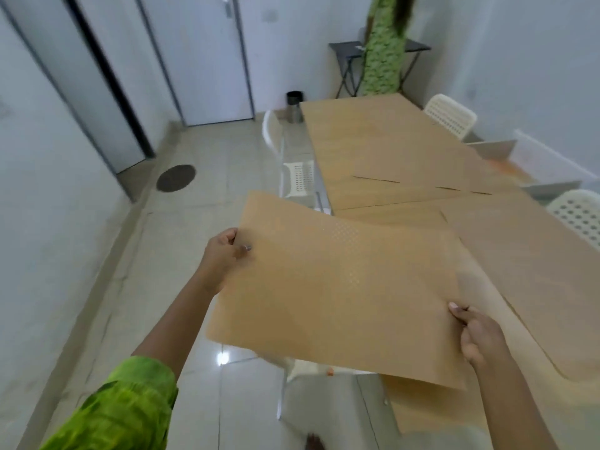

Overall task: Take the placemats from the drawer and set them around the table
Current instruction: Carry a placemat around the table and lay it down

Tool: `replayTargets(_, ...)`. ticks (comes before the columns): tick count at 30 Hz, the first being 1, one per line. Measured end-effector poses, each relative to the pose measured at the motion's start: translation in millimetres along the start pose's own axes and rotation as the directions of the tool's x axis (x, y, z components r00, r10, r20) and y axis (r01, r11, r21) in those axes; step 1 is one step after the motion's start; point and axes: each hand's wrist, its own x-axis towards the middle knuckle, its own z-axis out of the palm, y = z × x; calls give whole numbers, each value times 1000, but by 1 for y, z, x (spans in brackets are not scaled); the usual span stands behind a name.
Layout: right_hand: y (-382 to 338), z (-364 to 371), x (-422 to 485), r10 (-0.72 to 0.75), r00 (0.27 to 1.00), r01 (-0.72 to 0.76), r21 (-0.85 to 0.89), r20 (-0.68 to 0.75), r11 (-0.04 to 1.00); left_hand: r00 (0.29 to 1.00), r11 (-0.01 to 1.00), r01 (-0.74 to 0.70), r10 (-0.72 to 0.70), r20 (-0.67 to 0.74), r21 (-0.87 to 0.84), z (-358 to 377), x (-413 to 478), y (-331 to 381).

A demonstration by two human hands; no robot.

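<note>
I have a tan placemat (341,287) held flat between my two hands, and it hangs in the air over the near corner of the table (389,141), half of it past the table edge and above the floor (194,196). My left hand (224,254) pinches the mat's far-left edge, thumb on top and fingers under; my right hand (480,336) is closed on the near-right corner the same way. I judge I grip it at opposite ends because the sheet is thin and would sag or fold if carried by one side only (it has a faint dotted texture, so it is probably a woven or embossed sheet with little stiffness).

The table already carries other mats: one at the far end (367,138), one on the right side (535,280) close to my right hand, and one at the near edge (431,407) lying under the mat I hold. They are nearly the table's own colour, so their borders are hard to read and I cannot count them with certainty.

A white chair (297,177) is tucked in on the left side of the table, and that place looks uncovered, so I take it as the likely spot for this mat. It is kept level and low, ready to be laid down without sliding the others.
</note>
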Motion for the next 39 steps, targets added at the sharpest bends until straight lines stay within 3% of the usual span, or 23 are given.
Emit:
replayTargets(8, 8, -25, -8, 59, 957, 9, 235, -283, 972, 936, 991, -62, 15, 351, 123, 94, 113, 32)
replayTargets(13, 28, -24, -10, 114, 896, 70, 390, -430, 918, 887, 963, -127, 3, 462, 238, 150, 168, 36)
replayTargets(17, 58, -15, -18, 237, 801, 80, 491, -550, 868, 801, 935, -139, -87, 593, 325, 190, 205, 31)
replayTargets(21, 81, 12, -29, 313, 661, 164, 539, -682, 826, 756, 785, -295, -156, 635, 544, 209, 232, 8)
replayTargets(25, 93, 35, -36, 324, 499, 198, 469, -804, 860, 667, 636, -466, -205, 716, 616, 222, 252, -12)
replayTargets(27, 91, 39, -40, 278, 392, 157, 362, -877, 919, 661, 486, -582, -184, 727, 652, 231, 250, -15)
replayTargets(29, 83, 41, -47, 215, 345, 51, 248, -913, 968, 665, 390, -634, -168, 728, 668, 235, 241, -17)
replayTargets(32, 73, 45, -55, 119, 346, -61, 105, -931, 993, 670, 335, -633, -214, 710, 698, 239, 231, -25)
replayTargets(39, 71, 46, -41, 7, 495, -374, -205, -869, 904, 700, 163, -678, -154, 697, 717, 243, 232, -39)
